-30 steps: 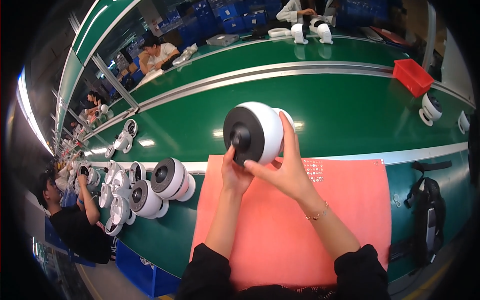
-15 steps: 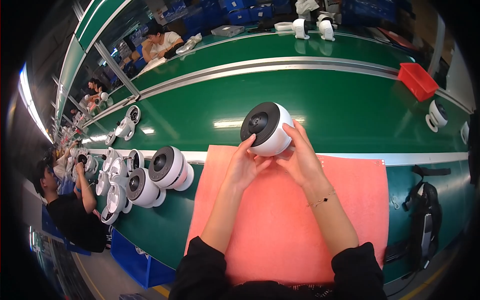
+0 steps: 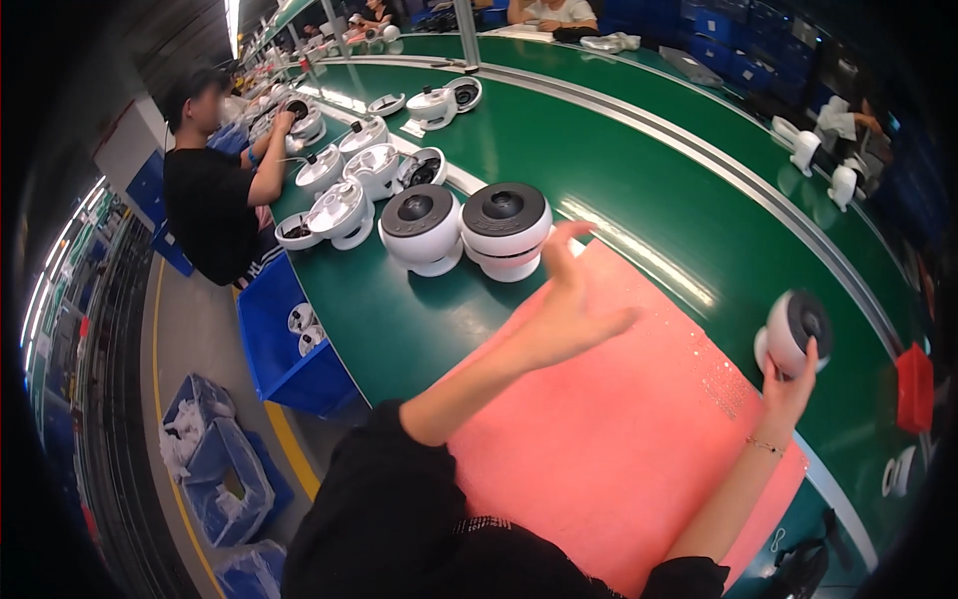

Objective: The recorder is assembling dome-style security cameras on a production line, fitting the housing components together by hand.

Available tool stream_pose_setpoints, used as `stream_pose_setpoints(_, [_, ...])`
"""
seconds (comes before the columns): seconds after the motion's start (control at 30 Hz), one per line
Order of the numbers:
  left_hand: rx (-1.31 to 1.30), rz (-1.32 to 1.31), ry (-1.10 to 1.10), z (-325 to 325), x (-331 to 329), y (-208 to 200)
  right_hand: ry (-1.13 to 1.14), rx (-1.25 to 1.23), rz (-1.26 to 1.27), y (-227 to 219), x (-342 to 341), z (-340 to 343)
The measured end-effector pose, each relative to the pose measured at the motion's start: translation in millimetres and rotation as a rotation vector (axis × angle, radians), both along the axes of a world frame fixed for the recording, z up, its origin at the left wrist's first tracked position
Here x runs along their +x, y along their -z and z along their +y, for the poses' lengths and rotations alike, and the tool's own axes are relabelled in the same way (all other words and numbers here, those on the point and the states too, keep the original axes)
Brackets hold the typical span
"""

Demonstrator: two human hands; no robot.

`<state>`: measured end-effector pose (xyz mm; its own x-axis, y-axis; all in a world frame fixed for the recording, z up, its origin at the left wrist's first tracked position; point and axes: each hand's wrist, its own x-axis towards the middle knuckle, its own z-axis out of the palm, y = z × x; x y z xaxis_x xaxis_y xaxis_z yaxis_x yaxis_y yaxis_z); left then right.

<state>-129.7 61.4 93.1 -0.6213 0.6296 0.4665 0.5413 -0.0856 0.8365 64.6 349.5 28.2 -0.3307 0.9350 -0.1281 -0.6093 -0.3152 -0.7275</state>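
My right hand (image 3: 790, 391) is wrapped round a round white device with a black face (image 3: 790, 344), held over the green surface beyond the right edge of the pink mat (image 3: 589, 439). Whether the device's base rests on that surface, I cannot tell. My left hand (image 3: 561, 317) is empty, its fingers spread above the mat's far left edge. Closest to its fingertips stands a white device with a black top (image 3: 507, 228), upright on its base. A similar device (image 3: 419, 228) sits right beside it on the left.
Several opened white housings (image 3: 344, 212) crowd the bench farther left, near a co-worker in black (image 3: 210, 205). A blue bin (image 3: 284, 344) stands below the bench edge. On the right are a red tray (image 3: 913, 389) and another white device (image 3: 898, 472).
My left hand has let go of the device and moved left toward the two standing ones. My right hand has carried the device to the right. The view has turned left.
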Motion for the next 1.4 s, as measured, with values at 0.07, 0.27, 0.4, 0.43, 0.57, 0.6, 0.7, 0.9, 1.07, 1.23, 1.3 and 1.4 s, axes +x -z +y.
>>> stream_pose_setpoints(0.07, [-0.027,0.151,-0.198,-37,-22,8,0.134,-0.043,0.014,-1,13,8])
stream_pose_setpoints(0.27, [-0.122,0.057,-0.742,-117,-63,34,0.161,-0.222,0.027,3,22,19])
stream_pose_setpoints(0.4, [-0.237,0.058,-0.934,-137,-67,78,-0.019,-0.517,0.149,-78,-19,-60])
stream_pose_setpoints(0.43, [-0.247,0.053,-0.956,-142,-63,89,-0.312,-0.175,0.277,-92,-14,-70])
stream_pose_setpoints(0.57, [-0.301,0.14,-0.947,-136,-57,110,-0.126,0.88,-0.03,-119,38,-90])
stream_pose_setpoints(0.6, [-0.319,0.153,-0.935,-136,-57,110,-0.122,0.874,-0.026,-117,38,-92])
stream_pose_setpoints(0.7, [-0.287,0.111,-0.896,-130,-60,108,-0.104,0.857,-0.023,-110,38,-99])
stream_pose_setpoints(0.9, [-0.369,0.194,-0.901,-138,-60,110,-0.031,0.872,-0.071,-111,59,-101])
stream_pose_setpoints(1.07, [-0.42,0.151,-0.853,-133,-58,108,0.055,0.859,-0.072,-103,66,-111])
stream_pose_setpoints(1.23, [-0.415,0.095,-0.825,-131,-53,102,0.103,0.842,-0.064,-94,70,-118])
stream_pose_setpoints(1.3, [-0.407,0.12,-0.831,-128,-52,105,0.115,0.843,-0.061,-93,70,-120])
stream_pose_setpoints(1.4, [-0.421,0.072,-0.808,-129,-50,103,0.123,0.85,-0.067,-94,71,-123])
